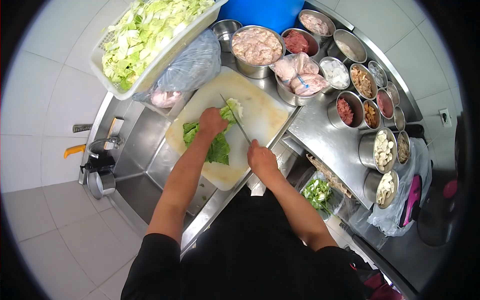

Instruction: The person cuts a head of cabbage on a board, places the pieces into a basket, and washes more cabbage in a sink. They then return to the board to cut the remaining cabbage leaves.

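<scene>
A leafy green cabbage [216,147] lies on a white cutting board [260,112] set over the sink. My left hand [211,121] presses down on the cabbage near its pale stem end. My right hand [260,158] grips the handle of a knife [235,120], whose blade points away from me and rests against the stem end of the cabbage, just right of my left hand.
A white basket of chopped cabbage [145,32] sits at the back left. Metal bowls of raw meat [256,47] and several small containers of ingredients [370,115] line the steel counter on the right. A faucet [102,145] stands left of the sink.
</scene>
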A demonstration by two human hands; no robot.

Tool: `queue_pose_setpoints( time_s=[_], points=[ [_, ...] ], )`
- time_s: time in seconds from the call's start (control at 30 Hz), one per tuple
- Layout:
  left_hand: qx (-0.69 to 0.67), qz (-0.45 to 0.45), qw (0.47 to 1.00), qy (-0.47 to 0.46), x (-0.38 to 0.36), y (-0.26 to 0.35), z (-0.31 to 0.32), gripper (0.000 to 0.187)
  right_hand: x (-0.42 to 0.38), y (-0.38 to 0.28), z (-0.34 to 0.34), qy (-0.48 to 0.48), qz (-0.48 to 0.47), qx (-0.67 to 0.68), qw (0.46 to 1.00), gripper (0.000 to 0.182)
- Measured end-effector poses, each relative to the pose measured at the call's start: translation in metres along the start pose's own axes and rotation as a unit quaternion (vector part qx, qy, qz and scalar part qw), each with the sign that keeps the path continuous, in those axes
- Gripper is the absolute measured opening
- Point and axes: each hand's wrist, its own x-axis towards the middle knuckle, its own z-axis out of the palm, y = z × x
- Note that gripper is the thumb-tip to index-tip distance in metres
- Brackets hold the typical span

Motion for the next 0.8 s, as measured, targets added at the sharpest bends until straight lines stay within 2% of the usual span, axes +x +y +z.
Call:
queue_pose_setpoints(
  time_s=[0.17, 0.23, 0.27, 0.33, 0.47, 0.57, 0.63, 0.7, 0.77, 0.8],
  points=[
    [-0.032, -0.006, 0.999, 0.018, -0.013, -0.006, 0.001, 0.041, 0.027, 0.010, 0.029, 0.005, 0.010, -0.007, 1.000, 0.021],
    [-0.119, 0.074, 0.988, 0.070, -0.019, -0.018, -0.011, 0.043, 0.024, 0.007, 0.010, 0.011, 0.007, -0.011, 1.000, 0.023],
    [-0.119, 0.075, 0.987, 0.073, -0.027, -0.028, -0.019, 0.043, 0.009, 0.005, -0.007, 0.034, 0.005, -0.012, 0.999, 0.022],
    [-0.339, 0.012, 0.941, 0.004, -0.058, -0.039, -0.058, 0.032, 0.002, 0.019, -0.023, 0.091, 0.000, -0.032, 0.995, 0.024],
    [-0.383, 0.001, 0.923, 0.028, -0.094, -0.065, -0.096, 0.033, 0.048, 0.075, -0.040, 0.187, -0.009, -0.117, 0.975, 0.036],
    [-0.424, -0.029, 0.903, 0.069, -0.124, -0.072, -0.110, 0.033, 0.079, 0.097, -0.031, 0.178, -0.063, -0.093, 0.978, 0.041],
    [-0.376, -0.006, 0.918, 0.121, -0.141, -0.076, -0.116, 0.027, 0.085, 0.083, -0.033, 0.264, -0.148, -0.175, 0.937, 0.044],
    [-0.408, -0.026, 0.904, 0.124, -0.152, -0.078, -0.119, 0.027, 0.096, 0.058, -0.023, 0.259, -0.187, -0.133, 0.938, 0.050],
    [-0.408, -0.006, 0.900, 0.152, -0.163, -0.081, -0.121, 0.028, 0.115, 0.025, -0.005, 0.284, -0.316, -0.087, 0.901, 0.053],
    [-0.389, -0.009, 0.907, 0.159, -0.167, -0.078, -0.125, 0.027, 0.125, 0.012, 0.000, 0.284, -0.327, -0.074, 0.898, 0.053]
  ],
)
